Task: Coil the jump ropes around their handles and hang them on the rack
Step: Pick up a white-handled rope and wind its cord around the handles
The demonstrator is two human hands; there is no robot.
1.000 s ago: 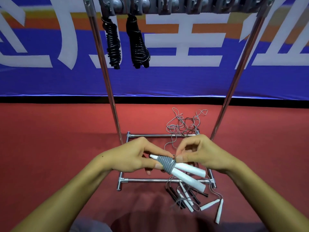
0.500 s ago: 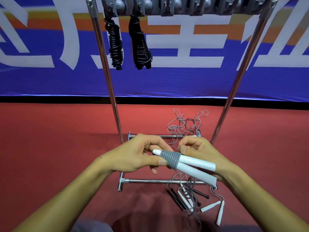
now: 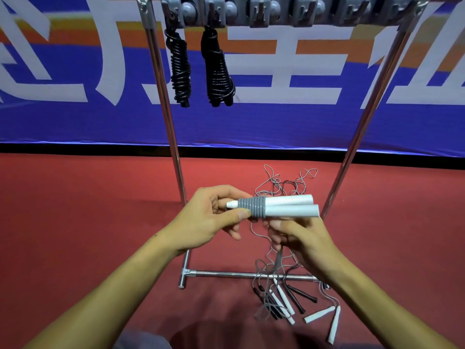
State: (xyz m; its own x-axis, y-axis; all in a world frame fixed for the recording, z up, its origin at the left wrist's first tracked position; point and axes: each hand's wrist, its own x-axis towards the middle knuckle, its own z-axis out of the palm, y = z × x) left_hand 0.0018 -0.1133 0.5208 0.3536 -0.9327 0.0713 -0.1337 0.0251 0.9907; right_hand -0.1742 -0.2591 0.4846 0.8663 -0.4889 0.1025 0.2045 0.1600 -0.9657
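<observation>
My left hand [image 3: 208,217] grips two white handles [image 3: 289,207] held side by side at their narrow end, thumb pressed on a grey rope coil [image 3: 251,207] wound round them. My right hand [image 3: 299,235] is below the handles, fingers curled round the loose grey cord [image 3: 259,231] that hangs from the coil. Two coiled black ropes [image 3: 181,69] [image 3: 217,69] hang from hooks at the left of the rack's top bar [image 3: 289,11].
A tangle of grey and black cords [image 3: 284,183] lies on the red floor inside the rack's base [image 3: 226,274]. Several loose white and black handles [image 3: 284,301] lie by the front bar. Chrome uprights [image 3: 173,152] [image 3: 352,152] stand left and right.
The handles have risen and turned level, butt ends now pointing right. My right hand has dropped from above the coil to below the handles, drawing the cord under. The coil has grown.
</observation>
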